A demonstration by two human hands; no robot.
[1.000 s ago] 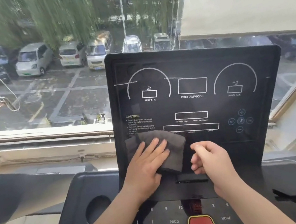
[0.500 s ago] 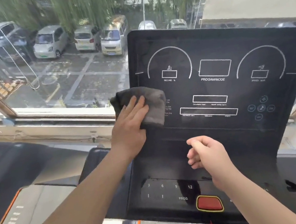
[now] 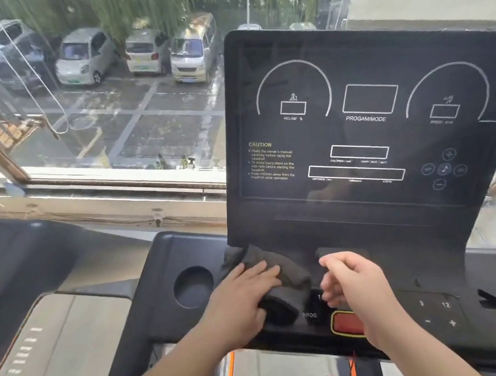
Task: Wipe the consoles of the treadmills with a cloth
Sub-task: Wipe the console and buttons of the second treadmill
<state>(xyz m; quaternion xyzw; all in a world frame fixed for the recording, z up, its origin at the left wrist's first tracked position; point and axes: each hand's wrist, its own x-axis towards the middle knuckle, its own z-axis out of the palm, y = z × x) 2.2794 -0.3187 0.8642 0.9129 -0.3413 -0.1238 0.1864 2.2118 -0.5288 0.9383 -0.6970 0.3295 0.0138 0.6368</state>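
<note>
Head view: the left hand lies flat on a dark grey folded cloth. Its grip is wide: the fingers are straight and press the cloth down, they do not close around it. The cloth is on the lower left part of the black treadmill console, at the foot of the upright display panel and over the left keys, just beside the round cup holder. The right hand hovers near the cloth, above the red stop button. Its grip is narrow, the fingers loosely curled, and it holds nothing.

I judge that the wiping of this console is in the middle. The display panel shows no clear smear or dust, but the picture cannot prove that it is already wiped. What seems to be left here is the key strip at the right with the numbers 9 and 12, the stop button area and perhaps the cup holder. At the left edge a part of a neighbouring dark grey machine is seen; if it is also a treadmill, its console is still to do, so the whole task is probably far from finished.
</note>
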